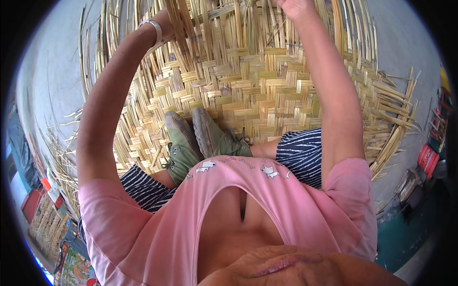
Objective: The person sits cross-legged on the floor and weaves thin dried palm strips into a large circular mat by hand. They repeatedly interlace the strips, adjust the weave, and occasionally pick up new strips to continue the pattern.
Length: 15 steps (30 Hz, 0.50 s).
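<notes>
A large woven mat of flat, pale yellow-green reed strips (267,93) lies spread before me, its weave tight in the middle. Loose lengthwise strips run on toward the top edge. At the upper left, my left hand (165,24), with a pale bracelet on the wrist, is closed around a bundle of raised strips (183,35); these partly hide its fingers. My right hand (296,6) is over the far part of the mat, right of the middle. The picture's top edge cuts off its fingertips, so whatever they grip is hidden. A crosswise strip (222,12) lies between the hands.
My green shoes (183,150) rest on the mat's near part. Unwoven strip ends (396,121) stick out at the right, with more at the left. Grey floor (57,76) surrounds the mat. A red container (428,161) and other clutter stand at the far right.
</notes>
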Tool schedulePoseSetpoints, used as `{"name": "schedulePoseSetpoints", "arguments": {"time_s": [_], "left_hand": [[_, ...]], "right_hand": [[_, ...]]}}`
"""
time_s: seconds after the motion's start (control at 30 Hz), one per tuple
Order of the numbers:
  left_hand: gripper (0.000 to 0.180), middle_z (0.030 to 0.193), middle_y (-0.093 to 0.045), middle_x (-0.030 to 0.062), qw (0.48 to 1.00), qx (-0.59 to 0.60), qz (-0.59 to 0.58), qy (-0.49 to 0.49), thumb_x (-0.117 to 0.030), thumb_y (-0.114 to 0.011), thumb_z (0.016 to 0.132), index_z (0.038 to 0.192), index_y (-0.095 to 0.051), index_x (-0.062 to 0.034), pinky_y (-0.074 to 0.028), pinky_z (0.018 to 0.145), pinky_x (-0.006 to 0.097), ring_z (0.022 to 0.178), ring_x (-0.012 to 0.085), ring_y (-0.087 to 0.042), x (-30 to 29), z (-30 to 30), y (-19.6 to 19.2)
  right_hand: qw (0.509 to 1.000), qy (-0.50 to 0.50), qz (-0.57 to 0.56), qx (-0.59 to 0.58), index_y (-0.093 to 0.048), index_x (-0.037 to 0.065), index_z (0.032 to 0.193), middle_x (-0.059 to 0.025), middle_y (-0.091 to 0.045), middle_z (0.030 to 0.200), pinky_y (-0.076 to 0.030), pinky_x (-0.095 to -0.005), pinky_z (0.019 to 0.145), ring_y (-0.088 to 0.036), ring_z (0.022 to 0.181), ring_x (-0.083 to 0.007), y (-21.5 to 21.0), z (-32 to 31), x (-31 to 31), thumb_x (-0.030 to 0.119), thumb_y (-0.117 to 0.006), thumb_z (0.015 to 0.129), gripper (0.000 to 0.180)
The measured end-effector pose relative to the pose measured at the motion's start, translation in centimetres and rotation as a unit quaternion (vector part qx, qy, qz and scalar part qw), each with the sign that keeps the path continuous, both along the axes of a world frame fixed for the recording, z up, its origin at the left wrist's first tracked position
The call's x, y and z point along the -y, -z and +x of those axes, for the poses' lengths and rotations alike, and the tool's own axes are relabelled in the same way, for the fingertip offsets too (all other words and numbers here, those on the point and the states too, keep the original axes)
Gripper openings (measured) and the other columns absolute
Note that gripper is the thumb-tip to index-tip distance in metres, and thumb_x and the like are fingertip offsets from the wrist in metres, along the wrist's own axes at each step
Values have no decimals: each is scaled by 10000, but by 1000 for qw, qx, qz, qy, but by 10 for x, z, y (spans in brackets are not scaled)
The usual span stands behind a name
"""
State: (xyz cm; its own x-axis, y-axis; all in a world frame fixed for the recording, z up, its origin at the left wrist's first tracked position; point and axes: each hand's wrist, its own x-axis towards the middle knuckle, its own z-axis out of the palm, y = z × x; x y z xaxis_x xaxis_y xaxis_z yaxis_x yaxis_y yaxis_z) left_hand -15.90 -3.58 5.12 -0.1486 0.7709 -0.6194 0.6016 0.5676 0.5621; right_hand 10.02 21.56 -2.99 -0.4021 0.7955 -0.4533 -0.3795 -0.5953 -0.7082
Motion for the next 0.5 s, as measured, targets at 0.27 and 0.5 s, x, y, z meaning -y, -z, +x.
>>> {"name": "schedulePoseSetpoints", "arguments": {"time_s": [0.27,0.5], "left_hand": [[247,849,-737,74,1000,15,-13,-24,-189,-624,967,1093,-719,1,-578,622,326,709,159,-709,7,7,-2],[251,785,-713,34,998,-58,5,-26,-261,-688,969,1013,-749,-21,-506,550,250,622,99,-623,30,-12,-11]], "right_hand": [[979,-94,99,151,-594,17,1132,-175,-698,967,-620,-471,751,-708,868,-305,-44,-6,2,287,-510,1085,287],[978,-45,48,200,-579,-31,1275,-205,-609,1331,-569,-472,992,-650,1175,-316,-58,74,85,258,-526,1081,352]]}}
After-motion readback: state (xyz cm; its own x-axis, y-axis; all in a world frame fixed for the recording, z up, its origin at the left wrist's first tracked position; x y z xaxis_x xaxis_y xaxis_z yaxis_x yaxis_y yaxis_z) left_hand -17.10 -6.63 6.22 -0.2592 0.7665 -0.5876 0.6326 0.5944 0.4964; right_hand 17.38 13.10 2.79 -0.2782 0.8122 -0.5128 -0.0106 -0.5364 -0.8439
